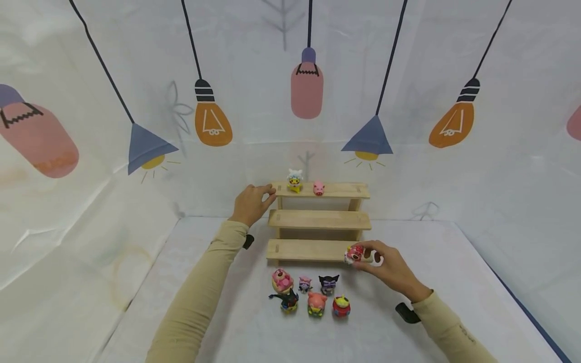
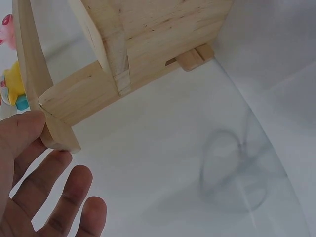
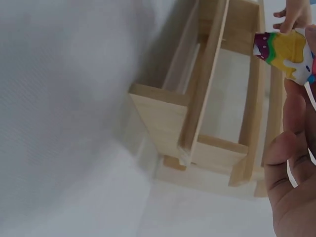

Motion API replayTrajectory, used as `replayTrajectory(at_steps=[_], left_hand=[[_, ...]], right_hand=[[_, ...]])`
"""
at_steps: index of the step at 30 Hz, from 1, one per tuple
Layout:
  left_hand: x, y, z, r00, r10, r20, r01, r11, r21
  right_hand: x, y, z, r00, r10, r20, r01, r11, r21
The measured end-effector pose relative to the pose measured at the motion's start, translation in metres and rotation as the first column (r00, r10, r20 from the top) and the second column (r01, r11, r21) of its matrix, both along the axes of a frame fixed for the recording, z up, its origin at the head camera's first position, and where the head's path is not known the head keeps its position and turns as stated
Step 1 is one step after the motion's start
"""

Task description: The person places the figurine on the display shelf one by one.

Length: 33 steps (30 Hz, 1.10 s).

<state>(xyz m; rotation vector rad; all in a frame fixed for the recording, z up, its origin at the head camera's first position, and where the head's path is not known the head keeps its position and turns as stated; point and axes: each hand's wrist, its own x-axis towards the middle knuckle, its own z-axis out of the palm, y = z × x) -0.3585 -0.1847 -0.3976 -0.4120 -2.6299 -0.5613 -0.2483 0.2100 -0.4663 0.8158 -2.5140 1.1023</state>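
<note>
A little red-and-white figurine [image 1: 354, 253] is pinched right at the fingertips of the right hand [image 1: 390, 267], thumb closed against it from one side and fingers from the other. It's held by the right end of the wooden stand's [image 1: 313, 249] bottom step; whether the wood is touched can't be told. Up top, the stand's left end is gripped by the left hand [image 1: 250, 204] between thumb and nearest fingertips, with the outer fingers left loosely spread. Six other figurines [image 1: 316, 304] are set in two rows out front.
</note>
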Motion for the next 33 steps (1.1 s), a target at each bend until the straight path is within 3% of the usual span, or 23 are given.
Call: replayTrajectory(at_steps=[7,16,24,33], left_hand=[[0.001,-0.001,0.002,1.0,-0.005,0.0,0.005,1.0,-0.007],[-0.001,-0.002,0.0,1.0,-0.011,-0.014,0.011,1.0,-0.004],[-0.004,-0.004,-0.004,0.998,-0.018,-0.064,0.018,1.0,0.0],[-0.005,-0.004,-0.006,0.999,-0.008,-0.044,0.008,1.0,-0.005]], right_hand=[[-0.017,-0.005,0.015,0.999,0.009,-0.035,-0.008,1.0,0.012],[-0.045,-0.011,0.049,0.997,0.042,-0.072,-0.041,0.999,0.013],[-0.073,-0.011,0.075,0.995,-0.014,-0.103,0.013,1.0,-0.011],[-0.104,-0.024,0.088,0.995,-0.04,-0.088,0.04,0.999,-0.005]])
